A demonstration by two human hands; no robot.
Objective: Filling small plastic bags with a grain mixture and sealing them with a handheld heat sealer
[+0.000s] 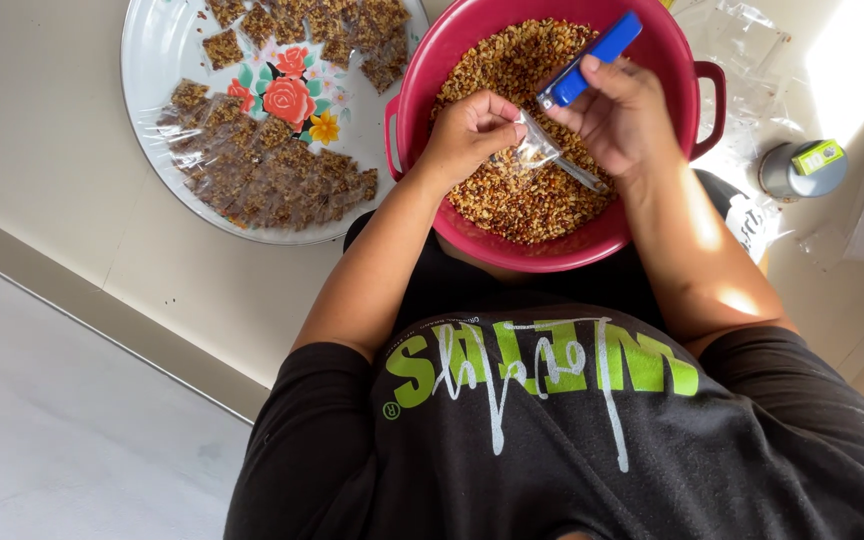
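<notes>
Beside floral tray, fingers pinch clear packet.

The far rim of the red bowl is running off the top edge, and so is the far part of the flowered tray at the left. The right hand is covering the lower part of the blue tool, so its working end is staying unseen. The small clear bag is lying partly behind the left hand; its contents are too small to tell. The person's torso is hiding the bowl's near base.
</notes>
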